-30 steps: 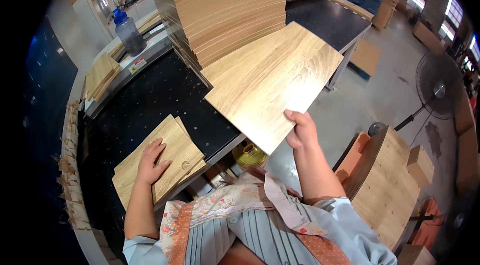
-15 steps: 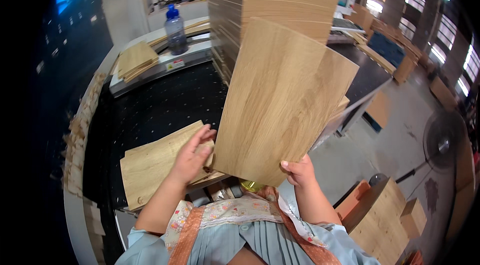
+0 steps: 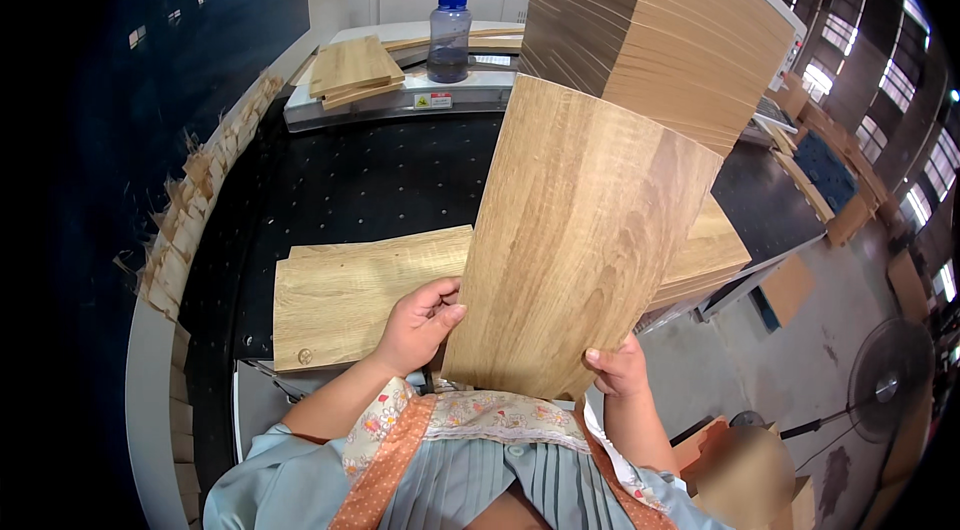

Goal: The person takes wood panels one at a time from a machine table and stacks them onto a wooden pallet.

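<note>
A rectangular wood-grain panel (image 3: 590,240) stands tilted up in front of me, its broad face toward me. My right hand (image 3: 622,370) grips its lower right edge, thumb on the face and fingers behind. At the lower left edge, my left hand (image 3: 425,325) has its fingers curled against the panel's side, with the thumb at the edge. Beside my left hand, a few similar boards (image 3: 370,280) lie on the black dotted table (image 3: 370,175); the top one bears a small round mark near its corner. Part of another board stack (image 3: 715,245) shows behind the held panel.
A tall stack of panels (image 3: 690,40) rises at the back right. Small boards (image 3: 355,68) and a blue-capped bottle (image 3: 449,35) stand on the machine ledge (image 3: 310,112). Ragged strips (image 3: 195,195) line the left edge. A floor fan (image 3: 885,385) stands at right.
My left hand has come from open beside the panel onto its left edge. The view has turned, so the table and bottle sit farther right. My right hand keeps its grip.
</note>
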Tool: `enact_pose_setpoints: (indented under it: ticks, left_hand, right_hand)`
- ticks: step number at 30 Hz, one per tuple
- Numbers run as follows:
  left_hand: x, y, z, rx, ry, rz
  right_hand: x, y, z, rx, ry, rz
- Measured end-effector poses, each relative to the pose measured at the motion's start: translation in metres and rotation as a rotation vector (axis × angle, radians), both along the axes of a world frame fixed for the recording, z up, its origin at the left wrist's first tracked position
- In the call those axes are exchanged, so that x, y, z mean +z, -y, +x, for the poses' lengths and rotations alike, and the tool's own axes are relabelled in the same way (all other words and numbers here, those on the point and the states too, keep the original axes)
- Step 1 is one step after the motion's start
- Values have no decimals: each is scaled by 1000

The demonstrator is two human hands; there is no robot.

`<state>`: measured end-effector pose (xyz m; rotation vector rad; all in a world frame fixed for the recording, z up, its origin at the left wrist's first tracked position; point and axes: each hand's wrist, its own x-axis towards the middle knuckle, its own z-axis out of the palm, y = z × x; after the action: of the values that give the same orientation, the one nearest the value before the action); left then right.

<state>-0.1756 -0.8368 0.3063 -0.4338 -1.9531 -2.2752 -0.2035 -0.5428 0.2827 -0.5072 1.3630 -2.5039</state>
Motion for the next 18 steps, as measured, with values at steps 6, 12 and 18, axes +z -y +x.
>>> enact_pose_setpoints:
  ticks: [6, 12, 18]
  left_hand:
    - [11, 0, -15, -145, 14, 233]
    - [-3, 11, -30, -198, 113, 689]
    - [-6, 32, -31, -121, 134, 973]
  right_hand:
    - [21, 8, -2, 18, -71, 48]
    - [87, 26, -9, -136, -274, 335]
    - [91, 19, -3, -582, -513, 500]
